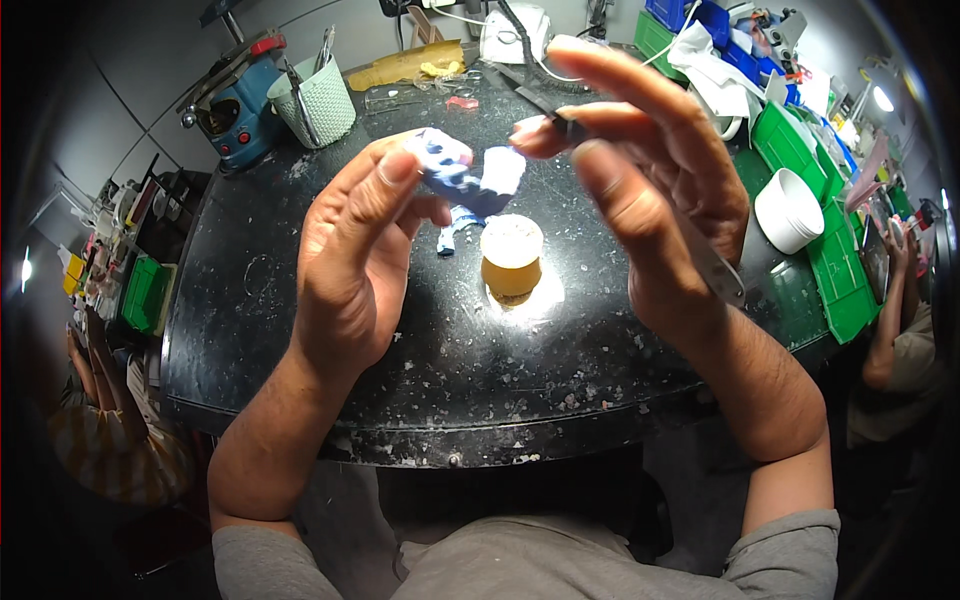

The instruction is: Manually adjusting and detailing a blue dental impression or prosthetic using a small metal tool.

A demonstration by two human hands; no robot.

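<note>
My left hand (350,240) pinches a curved blue and white piece (455,180), which looks like a dental cast, between thumb and fingers above the bench. In my right hand (670,200) is a slim knife (715,262) with a flat metal handle; its dark tip end points up and left, near the cast but apart from it. The right fingertips are slightly blurred. Below the cast a smaller blue piece (447,238) lies on the black bench. Just nearer stands a small yellow pot (511,277) with a whitish top, brightly lit.
At the back left are a blue machine (238,125) and a pale green basket (330,108) of tools. White cups (790,212) and green trays (838,285) line the right side. Co-workers' arms (892,300) show at both edges.
</note>
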